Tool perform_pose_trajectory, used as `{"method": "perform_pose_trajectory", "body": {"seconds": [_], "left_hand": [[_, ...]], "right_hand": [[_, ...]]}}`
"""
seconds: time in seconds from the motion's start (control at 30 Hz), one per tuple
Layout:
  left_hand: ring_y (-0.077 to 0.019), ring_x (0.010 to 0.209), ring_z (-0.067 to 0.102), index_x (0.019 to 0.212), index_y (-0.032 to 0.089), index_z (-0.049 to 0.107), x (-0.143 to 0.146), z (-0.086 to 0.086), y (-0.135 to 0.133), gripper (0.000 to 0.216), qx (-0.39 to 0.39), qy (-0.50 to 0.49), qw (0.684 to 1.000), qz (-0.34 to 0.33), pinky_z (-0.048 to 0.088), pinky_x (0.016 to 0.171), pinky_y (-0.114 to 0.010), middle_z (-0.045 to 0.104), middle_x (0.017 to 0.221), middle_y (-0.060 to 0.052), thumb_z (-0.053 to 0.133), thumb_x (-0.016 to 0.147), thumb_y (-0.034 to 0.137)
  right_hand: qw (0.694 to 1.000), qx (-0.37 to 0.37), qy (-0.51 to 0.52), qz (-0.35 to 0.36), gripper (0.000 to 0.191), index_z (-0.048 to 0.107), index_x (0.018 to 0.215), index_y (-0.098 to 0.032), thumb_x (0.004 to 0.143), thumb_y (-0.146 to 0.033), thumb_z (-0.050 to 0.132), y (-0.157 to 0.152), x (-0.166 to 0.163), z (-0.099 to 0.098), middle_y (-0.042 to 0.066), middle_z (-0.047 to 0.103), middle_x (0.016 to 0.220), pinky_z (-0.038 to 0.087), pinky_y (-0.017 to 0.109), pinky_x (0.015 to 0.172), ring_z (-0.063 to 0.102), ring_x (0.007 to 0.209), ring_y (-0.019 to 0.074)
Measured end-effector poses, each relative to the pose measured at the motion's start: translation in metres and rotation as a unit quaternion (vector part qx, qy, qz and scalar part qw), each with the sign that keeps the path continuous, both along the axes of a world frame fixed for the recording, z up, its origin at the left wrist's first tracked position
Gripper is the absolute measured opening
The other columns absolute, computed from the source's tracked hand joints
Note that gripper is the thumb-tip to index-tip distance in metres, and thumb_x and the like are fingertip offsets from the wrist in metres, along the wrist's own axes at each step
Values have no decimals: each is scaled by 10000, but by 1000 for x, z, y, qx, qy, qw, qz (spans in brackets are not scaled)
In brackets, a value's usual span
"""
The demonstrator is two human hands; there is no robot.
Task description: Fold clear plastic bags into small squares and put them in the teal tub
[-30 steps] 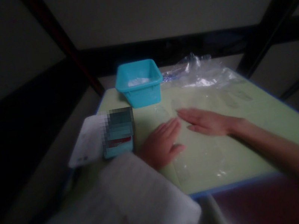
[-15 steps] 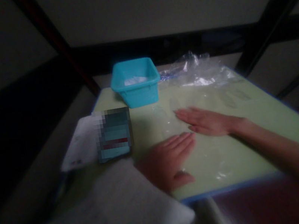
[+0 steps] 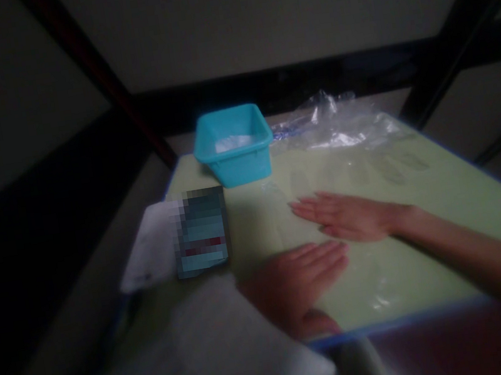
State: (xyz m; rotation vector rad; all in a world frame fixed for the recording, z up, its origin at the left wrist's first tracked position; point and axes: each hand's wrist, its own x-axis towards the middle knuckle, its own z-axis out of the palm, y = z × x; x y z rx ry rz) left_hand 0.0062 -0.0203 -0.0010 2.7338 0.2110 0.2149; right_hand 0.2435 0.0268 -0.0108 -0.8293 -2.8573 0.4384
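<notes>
My left hand (image 3: 297, 284) lies flat, fingers stretched out to the right, near the front edge of the table (image 3: 469, 229). Just beyond it my right hand (image 3: 348, 216) rests palm down, with its fingers pointing left. Beneath and around both hands is a thin clear plastic film (image 3: 381, 293), visible mainly by its shiny glints; its outline is hard to make out. Neither hand grips anything. To the left of them lies a rectangular, pixelated bluish item (image 3: 201, 233) whose kind I cannot tell.
A turquoise plastic basin (image 3: 242, 166) with something whitish inside stands at the back left. Crumpled clear plastic (image 3: 340, 126) covers the back right of the table. A white sheet or cloth (image 3: 150, 244) lies at the left edge.
My left hand has slid a little to the right and nearer to me. My right hand has shifted slightly left and nearer. The camera view has tilted slightly.
</notes>
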Motion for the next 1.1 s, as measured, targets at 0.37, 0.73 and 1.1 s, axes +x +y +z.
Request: {"method": "perform_pose_trajectory", "body": {"seconds": [0.37,0.73,1.1], "left_hand": [[-266,1406,200,1387,30,320,-4,26,-12,754,25,52,998,10,197,1154,-405,283,1486,-191,226,914,610],[-256,1412,176,1413,41,272,-4,6,-2,772,-15,27,1000,-3,186,1159,-410,230,1506,-180,233,907,623],[-255,1399,223,1391,39,316,-1,13,-6,789,-24,14,1000,-11,212,1154,-409,296,1478,-186,199,898,644]], "right_hand": [[999,6,44,-2,570,123,1486,-218,969,-329,336,-4,-5,-6,44,205,1533,120,428,1155,183,1402,177],[999,4,47,-11,603,66,1491,-224,963,-318,343,-2,2,-2,30,150,1548,92,427,1161,142,1411,179],[999,16,32,-9,614,21,1492,-212,968,-318,323,-4,-2,12,40,127,1551,83,445,1161,108,1417,178]]}}
